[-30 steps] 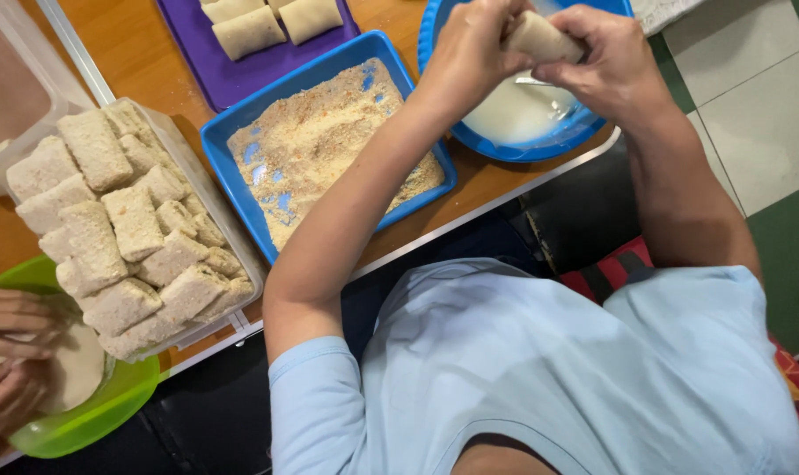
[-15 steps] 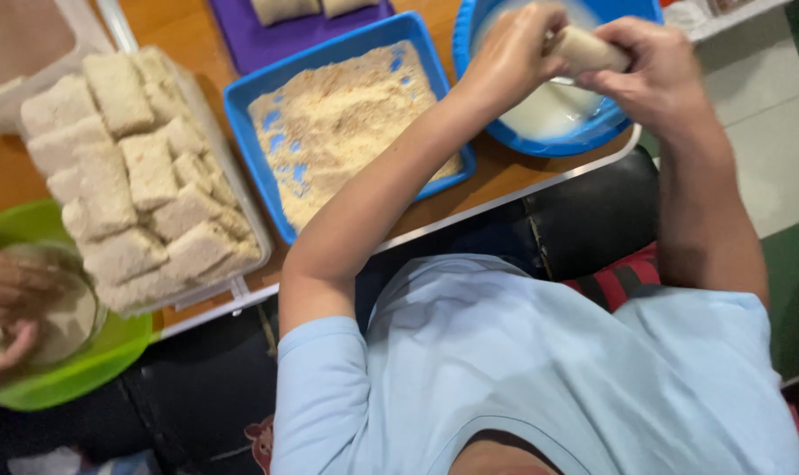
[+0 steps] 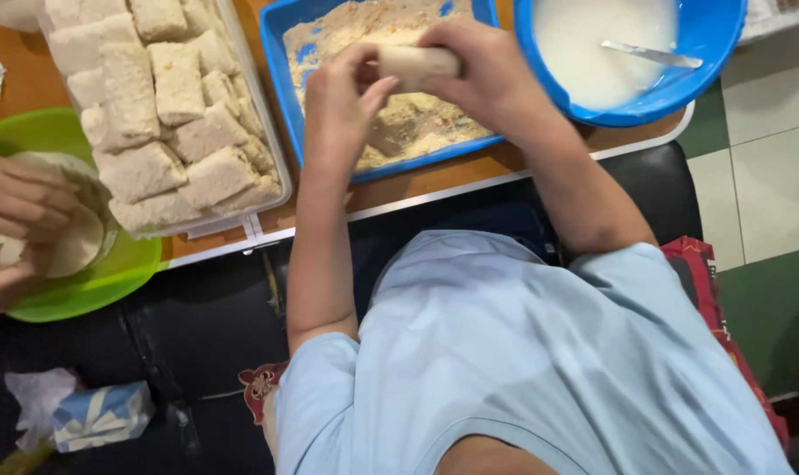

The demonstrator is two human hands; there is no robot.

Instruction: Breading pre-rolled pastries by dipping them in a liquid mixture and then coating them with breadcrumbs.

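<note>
- Hands first: your left hand (image 3: 342,105) and your right hand (image 3: 487,79) are both closing on a pale roll (image 3: 415,62), one at each end; your fingers are curling round it and your thumbs are pressing in from below.
- Roll: it is lying level between your palms, hovering above the blue crumb tray (image 3: 287,105) and not touching the crumbs; its middle is showing, its ends are hiding inside your grip.
- Tray: golden breadcrumbs (image 3: 417,132) are covering most of its floor; bare blue is showing at the near left corner.
- Bowl: the round blue bowl (image 3: 707,62) is sitting just beside the tray on your right; white batter (image 3: 584,53) is filling it, and a spoon (image 3: 650,54) is resting in the batter with its handle leaning toward the rim.
- Box: the clear box (image 3: 263,141) on your left is holding breaded pieces (image 3: 153,114) packed close together, touching one another.
- Neighbour: another person's hands (image 3: 17,207) are working at the far left over a green plate (image 3: 109,281), pressing on a thin pale wrapper (image 3: 74,246); they are staying well apart from your own.
- Floor side: a tissue pack (image 3: 100,415) is lying low at the left, beside crumpled paper (image 3: 34,396).
</note>
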